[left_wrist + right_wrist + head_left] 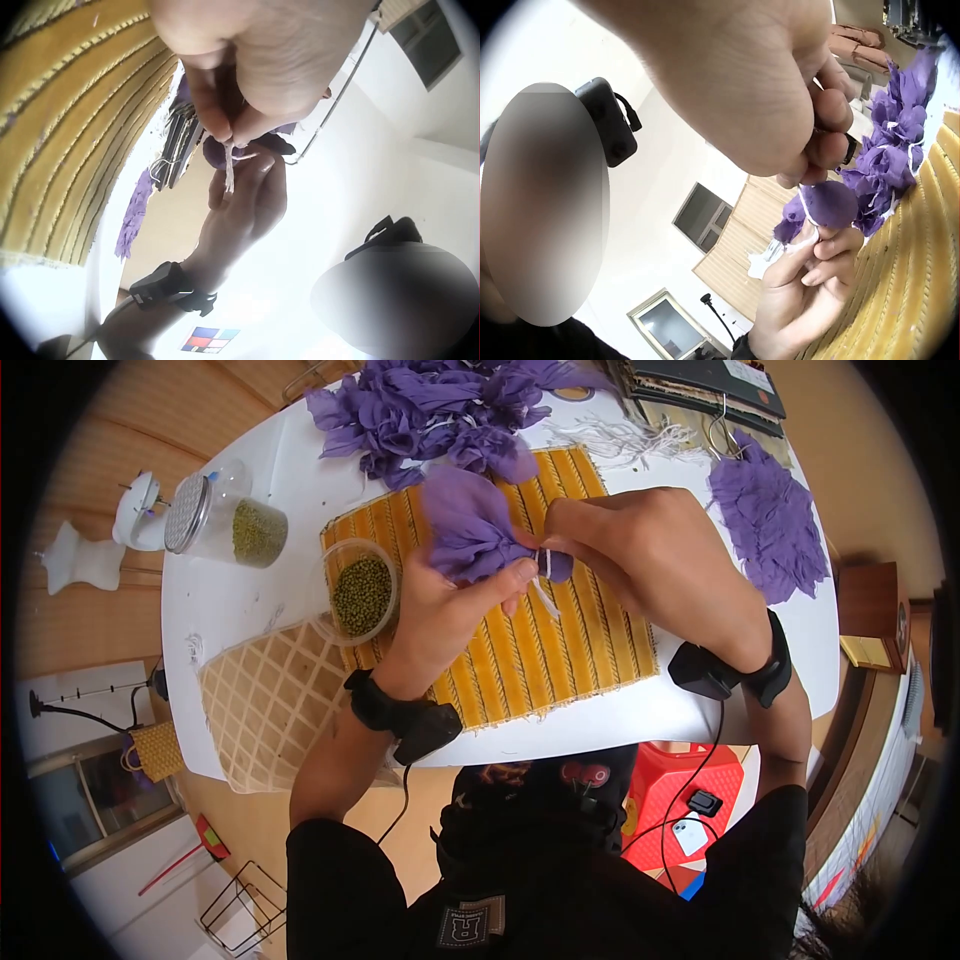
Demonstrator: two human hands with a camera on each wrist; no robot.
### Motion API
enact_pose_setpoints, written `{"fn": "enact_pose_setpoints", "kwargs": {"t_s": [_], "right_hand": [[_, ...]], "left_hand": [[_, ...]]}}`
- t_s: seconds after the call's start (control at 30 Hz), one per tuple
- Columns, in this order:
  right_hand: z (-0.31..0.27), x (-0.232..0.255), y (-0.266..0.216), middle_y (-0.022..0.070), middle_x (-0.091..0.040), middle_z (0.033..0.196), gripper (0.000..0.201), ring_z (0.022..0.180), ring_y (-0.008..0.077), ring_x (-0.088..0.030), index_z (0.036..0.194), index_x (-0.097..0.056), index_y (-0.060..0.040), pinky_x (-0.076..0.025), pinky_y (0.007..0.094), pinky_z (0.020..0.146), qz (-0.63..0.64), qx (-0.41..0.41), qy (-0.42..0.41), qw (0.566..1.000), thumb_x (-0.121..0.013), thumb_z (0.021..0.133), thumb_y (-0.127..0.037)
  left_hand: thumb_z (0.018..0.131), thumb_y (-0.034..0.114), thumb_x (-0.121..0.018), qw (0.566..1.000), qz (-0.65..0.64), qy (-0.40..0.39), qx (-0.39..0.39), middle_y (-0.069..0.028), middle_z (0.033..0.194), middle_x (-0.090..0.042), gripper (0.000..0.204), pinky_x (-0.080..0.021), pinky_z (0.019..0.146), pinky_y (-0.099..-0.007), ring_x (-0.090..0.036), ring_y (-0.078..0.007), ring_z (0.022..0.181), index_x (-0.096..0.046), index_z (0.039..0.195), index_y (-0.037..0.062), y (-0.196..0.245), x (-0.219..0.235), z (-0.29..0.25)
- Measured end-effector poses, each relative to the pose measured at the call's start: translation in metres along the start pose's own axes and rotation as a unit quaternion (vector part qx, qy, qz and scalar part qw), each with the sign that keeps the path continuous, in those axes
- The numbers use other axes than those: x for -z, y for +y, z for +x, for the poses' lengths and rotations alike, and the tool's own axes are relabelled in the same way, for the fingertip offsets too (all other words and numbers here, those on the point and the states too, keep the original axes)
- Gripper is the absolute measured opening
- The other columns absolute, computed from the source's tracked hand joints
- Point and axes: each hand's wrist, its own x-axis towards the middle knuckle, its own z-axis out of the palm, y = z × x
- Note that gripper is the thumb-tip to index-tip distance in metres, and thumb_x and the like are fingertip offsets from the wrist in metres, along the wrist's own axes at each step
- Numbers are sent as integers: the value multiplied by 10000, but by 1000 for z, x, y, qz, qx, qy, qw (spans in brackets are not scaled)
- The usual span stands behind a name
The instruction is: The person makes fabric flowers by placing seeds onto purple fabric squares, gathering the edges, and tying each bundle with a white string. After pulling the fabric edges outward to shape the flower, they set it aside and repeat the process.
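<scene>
In the head view my left hand (445, 605) pinches a gathered piece of purple cloth (465, 520) between thumb and fingers. A white string (545, 598) goes round its narrow end, with a loose tail hanging over the yellow mat (510, 665). My right hand (665, 555) is close beside it, fingers curled at the tied end. The right wrist view shows the string (805, 202) stretched taut from the right fingertips down to the cloth (832, 204) in the left hand (802, 292). Part of the string is hidden by the fingers.
Heaped purple cloth pieces (430, 415) lie at the back, beside loose white strings (625, 440). Another purple cloth (768, 515) is on the right. A tub of green beans (362, 595) and a clear jar (215, 525) stand left, near a beige patterned cloth (270, 705).
</scene>
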Motion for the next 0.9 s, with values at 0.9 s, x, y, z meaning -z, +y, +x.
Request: {"fn": "enact_pose_setpoints", "kwargs": {"t_s": [0.9], "right_hand": [[11, -26, 25, 158, -604, 671, 151, 657, 376, -597, 860, -621, -85, -465, 447, 584, 44, -57, 31, 997, -587, 907, -225]], "left_hand": [[845, -5, -639, 999, 4, -29, 13, -86, 837, -625, 238, -432, 576, -242, -563, -123, 664, -605, 1081, -21, 4, 0, -7]]}}
